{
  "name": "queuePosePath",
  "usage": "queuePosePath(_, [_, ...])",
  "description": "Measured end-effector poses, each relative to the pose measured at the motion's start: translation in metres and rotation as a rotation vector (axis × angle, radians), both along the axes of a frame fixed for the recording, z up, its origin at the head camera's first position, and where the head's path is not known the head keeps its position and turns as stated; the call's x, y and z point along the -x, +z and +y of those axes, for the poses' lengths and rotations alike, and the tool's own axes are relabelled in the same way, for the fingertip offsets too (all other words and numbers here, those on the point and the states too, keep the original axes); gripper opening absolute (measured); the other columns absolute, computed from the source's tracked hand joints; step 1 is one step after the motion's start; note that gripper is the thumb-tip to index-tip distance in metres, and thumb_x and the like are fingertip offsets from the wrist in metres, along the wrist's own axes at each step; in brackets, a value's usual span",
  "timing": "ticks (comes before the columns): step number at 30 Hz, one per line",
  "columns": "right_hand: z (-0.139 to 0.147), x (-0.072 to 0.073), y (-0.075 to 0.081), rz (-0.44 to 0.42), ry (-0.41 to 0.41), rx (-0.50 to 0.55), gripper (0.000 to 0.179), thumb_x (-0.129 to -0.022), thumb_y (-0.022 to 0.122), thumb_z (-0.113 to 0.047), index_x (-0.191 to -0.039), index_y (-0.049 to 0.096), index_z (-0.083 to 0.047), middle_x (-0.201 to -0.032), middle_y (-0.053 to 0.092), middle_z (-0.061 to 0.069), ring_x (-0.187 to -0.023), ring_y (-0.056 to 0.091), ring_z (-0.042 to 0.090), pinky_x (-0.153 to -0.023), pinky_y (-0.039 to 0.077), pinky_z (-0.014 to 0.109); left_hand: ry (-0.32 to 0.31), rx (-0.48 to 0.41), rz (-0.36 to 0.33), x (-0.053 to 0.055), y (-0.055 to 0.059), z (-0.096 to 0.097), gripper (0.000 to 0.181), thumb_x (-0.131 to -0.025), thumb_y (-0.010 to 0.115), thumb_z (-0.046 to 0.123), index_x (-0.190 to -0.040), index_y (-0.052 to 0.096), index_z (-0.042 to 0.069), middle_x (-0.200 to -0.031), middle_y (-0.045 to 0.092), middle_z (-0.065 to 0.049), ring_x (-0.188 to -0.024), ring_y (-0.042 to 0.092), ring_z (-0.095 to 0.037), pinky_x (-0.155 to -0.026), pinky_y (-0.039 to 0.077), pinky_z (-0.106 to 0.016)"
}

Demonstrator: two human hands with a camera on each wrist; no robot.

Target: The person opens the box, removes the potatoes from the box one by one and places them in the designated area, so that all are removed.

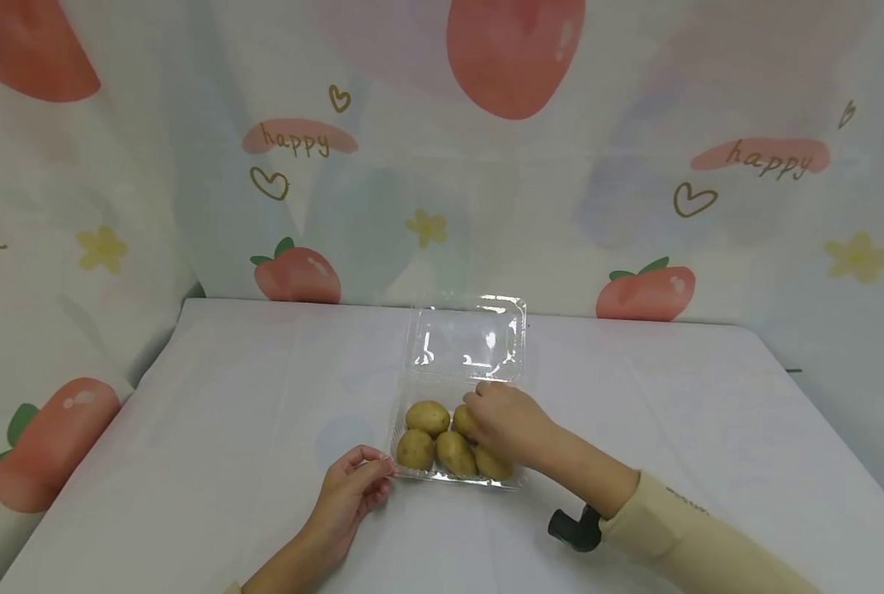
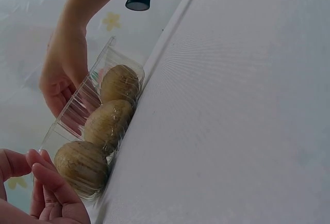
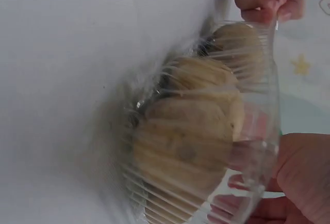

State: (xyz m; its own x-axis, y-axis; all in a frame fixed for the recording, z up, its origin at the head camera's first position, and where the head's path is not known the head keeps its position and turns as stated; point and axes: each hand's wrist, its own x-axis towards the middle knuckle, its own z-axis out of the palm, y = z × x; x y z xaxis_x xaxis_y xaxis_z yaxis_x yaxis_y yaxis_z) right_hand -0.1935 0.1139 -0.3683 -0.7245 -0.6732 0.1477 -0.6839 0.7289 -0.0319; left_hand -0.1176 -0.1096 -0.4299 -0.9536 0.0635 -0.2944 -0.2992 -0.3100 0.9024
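Observation:
A clear plastic clamshell box (image 1: 460,480) stands on the white table with its lid (image 1: 466,338) folded back. Several potatoes lie inside, among them one at the back left (image 1: 427,417) and one at the front middle (image 1: 455,454). My left hand (image 1: 353,487) pinches the box's front left corner between thumb and fingers. From the right, my right hand (image 1: 512,421) reaches into the back right part, fingers pointing down beside a half-covered potato (image 1: 463,422). Through the wall, the right wrist view shows its fingers (image 3: 247,154) behind the front potatoes; I cannot tell whether they grip one.
A white cloth covers the table (image 1: 227,437). Behind it and at the left hangs a printed curtain (image 1: 383,206) with fruit and hearts, close behind the raised lid. A black wrist device (image 1: 577,528) sits under the right sleeve (image 1: 679,528).

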Motion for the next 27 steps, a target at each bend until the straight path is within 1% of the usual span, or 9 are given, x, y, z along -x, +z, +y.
queuePosePath(3, [-0.002, -0.002, -0.003, -0.016, -0.043, -0.022, 0.021, -0.075, 0.072, -0.016, -0.077, 0.054, -0.005, -0.067, 0.046, 0.002, -0.061, 0.046, 0.018, -0.053, 0.040, 0.031, -0.001, 0.003, -0.002, 0.000, 0.000, 0.000, 0.009, -0.081, 0.061, 0.007, -0.083, 0.052, 0.008, -0.078, 0.063, -0.003, -0.062, 0.051, -0.008, -0.058, 0.043, -0.020])
queuePosePath(9, [-0.006, -0.003, -0.004, -0.107, -0.128, -0.010, 0.021, -0.074, 0.072, -0.014, -0.077, 0.053, -0.006, -0.066, 0.046, 0.003, -0.060, 0.047, 0.019, -0.051, 0.040, 0.032, -0.007, 0.002, -0.001, 0.000, 0.000, -0.001, 0.009, -0.082, 0.060, 0.007, -0.083, 0.051, 0.009, -0.078, 0.063, -0.004, -0.062, 0.052, -0.008, -0.059, 0.043, -0.020])
queuePosePath(16, [-0.011, -0.001, -0.002, -0.213, -0.155, 0.012, 0.020, -0.073, 0.069, -0.008, -0.076, 0.049, -0.008, -0.064, 0.046, 0.001, -0.060, 0.046, 0.018, -0.052, 0.040, 0.034, -0.006, 0.006, 0.000, 0.001, 0.001, -0.001, 0.008, -0.083, 0.059, 0.007, -0.082, 0.051, 0.009, -0.078, 0.063, -0.003, -0.062, 0.051, -0.008, -0.059, 0.043, -0.020])
queuePosePath(21, [-0.015, 0.004, -0.002, -0.310, -0.202, -0.020, 0.021, -0.067, 0.066, -0.004, -0.076, 0.049, -0.010, -0.065, 0.046, 0.001, -0.061, 0.047, 0.018, -0.052, 0.041, 0.033, -0.006, 0.004, 0.002, 0.001, 0.000, -0.001, 0.008, -0.083, 0.058, 0.006, -0.082, 0.051, 0.010, -0.078, 0.062, -0.004, -0.063, 0.051, -0.008, -0.059, 0.043, -0.020])
queuePosePath(23, [-0.016, 0.006, -0.002, -0.331, -0.220, -0.028, 0.022, -0.065, 0.067, -0.004, -0.076, 0.049, -0.010, -0.066, 0.047, 0.001, -0.062, 0.048, 0.018, -0.053, 0.042, 0.033, -0.008, 0.003, 0.004, 0.001, 0.000, -0.001, 0.008, -0.083, 0.058, 0.005, -0.083, 0.051, 0.010, -0.078, 0.062, -0.004, -0.062, 0.051, -0.008, -0.059, 0.043, -0.020])
queuePosePath(27, [-0.017, 0.008, -0.004, -0.341, -0.240, -0.031, 0.024, -0.064, 0.070, -0.004, -0.076, 0.050, -0.010, -0.067, 0.048, 0.000, -0.062, 0.048, 0.018, -0.055, 0.042, 0.033, -0.010, 0.000, 0.004, 0.001, -0.001, -0.001, 0.008, -0.082, 0.058, 0.005, -0.083, 0.051, 0.009, -0.078, 0.062, -0.004, -0.062, 0.052, -0.008, -0.058, 0.044, -0.020])
